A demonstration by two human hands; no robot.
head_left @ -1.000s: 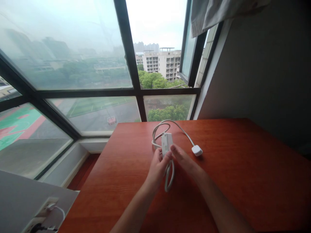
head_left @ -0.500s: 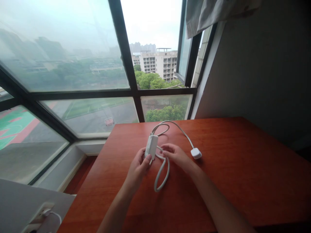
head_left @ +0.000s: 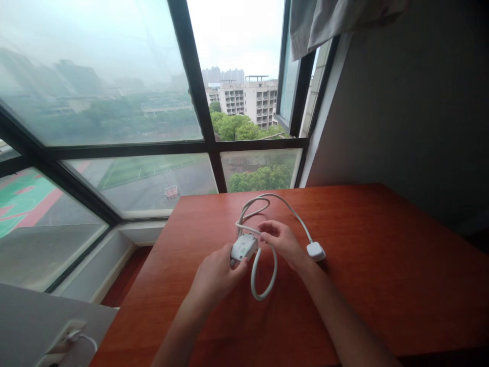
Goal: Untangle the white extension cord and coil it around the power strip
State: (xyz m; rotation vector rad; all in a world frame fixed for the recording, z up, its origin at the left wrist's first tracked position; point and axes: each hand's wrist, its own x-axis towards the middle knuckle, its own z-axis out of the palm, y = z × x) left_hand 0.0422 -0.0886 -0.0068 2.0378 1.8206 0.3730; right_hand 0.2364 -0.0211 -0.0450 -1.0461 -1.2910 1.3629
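Note:
My left hand (head_left: 220,268) grips a small white power strip (head_left: 244,246), which is tilted so that a broad face points up toward me. A white cord (head_left: 264,294) comes off the strip, and a loop of it hangs between my hands. My right hand (head_left: 280,241) pinches this cord just right of the strip, thumb and fingertips together. More cord curls behind the strip and runs to a white plug (head_left: 316,251), which rests on the tabletop right of my right hand.
The reddish-brown wooden table (head_left: 367,285) spreads beneath my hands and far to the right. Dark-framed windows (head_left: 214,148) stand behind it, with a curtain (head_left: 340,23) at upper right. A wall socket (head_left: 64,339) with a plugged-in adapter sits at lower left.
My left hand has turned the power strip from upright to a flatter tilt, lowering it. My right hand has moved slightly right with the cord. The plug has shifted right and nearer.

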